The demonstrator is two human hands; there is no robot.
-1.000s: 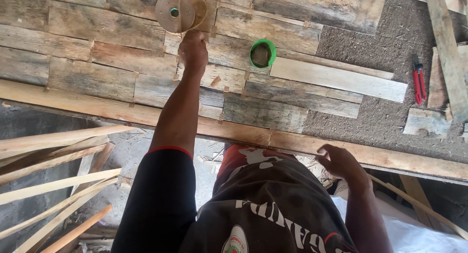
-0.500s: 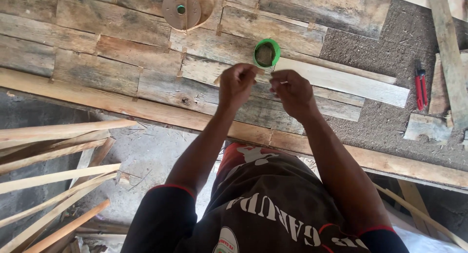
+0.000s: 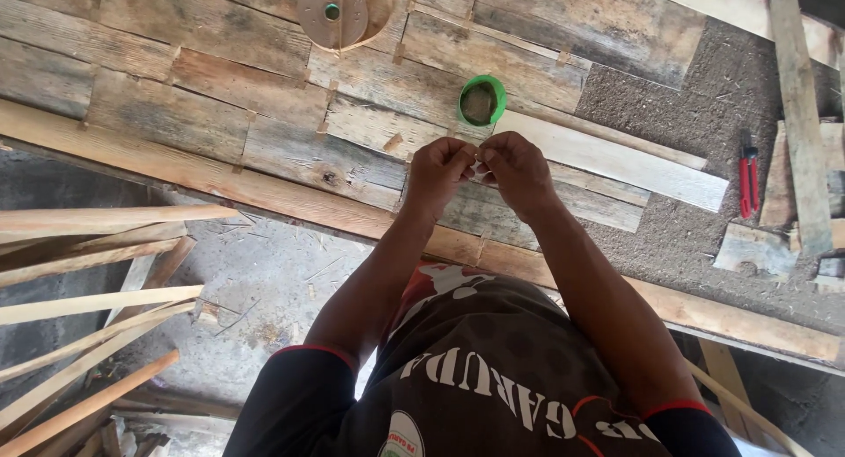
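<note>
My left hand point(image 3: 438, 171) and my right hand point(image 3: 521, 169) meet fingertip to fingertip over a panel of weathered wooden planks point(image 3: 220, 114). Both pinch one small pale piece between them; it is too small to tell what it is. A green round cup point(image 3: 481, 100) stands just beyond the hands. Farther off to the left lies a round wooden spool point(image 3: 333, 12). My dark shirt with red-trimmed sleeves fills the bottom of the view.
A long pale batten point(image 3: 616, 162) lies on the planks right of my hands. Red-handled pliers point(image 3: 748, 182) rest on sawdust at the right, beside loose boards point(image 3: 797, 114). Several thin wooden strips point(image 3: 88, 298) lean at the lower left over a concrete floor.
My left hand has come back from the spool and my right hand has risen from the panel's near edge. Both now meet below the green cup, pinching a small piece.
</note>
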